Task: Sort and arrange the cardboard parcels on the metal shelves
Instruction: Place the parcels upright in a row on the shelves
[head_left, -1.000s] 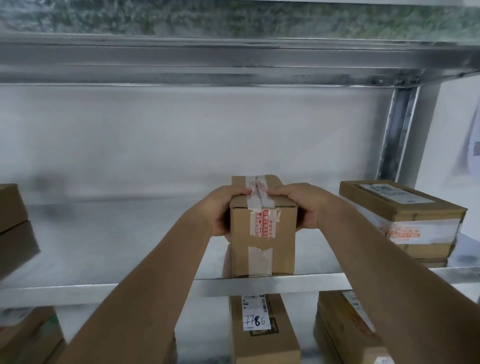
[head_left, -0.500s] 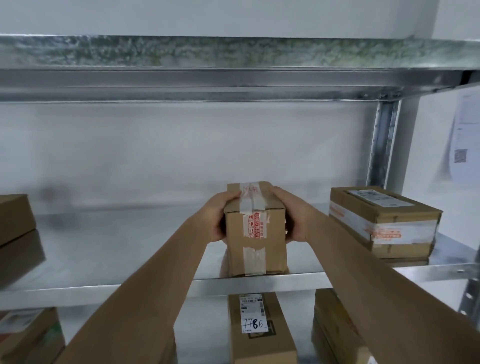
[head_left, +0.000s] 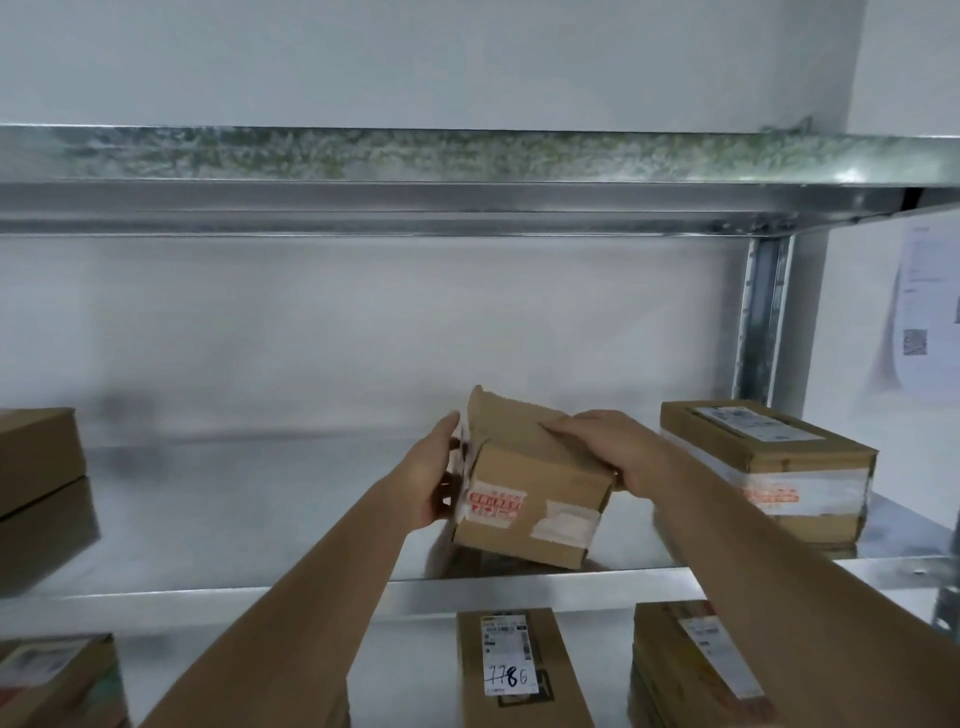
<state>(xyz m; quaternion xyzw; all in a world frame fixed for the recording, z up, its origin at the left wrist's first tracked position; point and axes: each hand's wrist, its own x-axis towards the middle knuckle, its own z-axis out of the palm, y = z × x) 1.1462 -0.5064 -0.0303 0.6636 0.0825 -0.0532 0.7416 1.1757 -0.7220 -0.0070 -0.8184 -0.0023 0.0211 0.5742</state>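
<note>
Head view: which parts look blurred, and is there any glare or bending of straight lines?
Head view: the right forearm and the paper on the wall are smeared by motion; the small parcel is fairly sharp; the metal shelf mirrors the boxes softly; the upper beam bows slightly, a wide-angle effect.

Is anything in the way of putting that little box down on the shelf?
Nothing visible is. The small parcel is tilted, held between the left hand and right hand, just over bare shelf. The larger parcel sits apart to its right, and another parcel lies far left.
</note>
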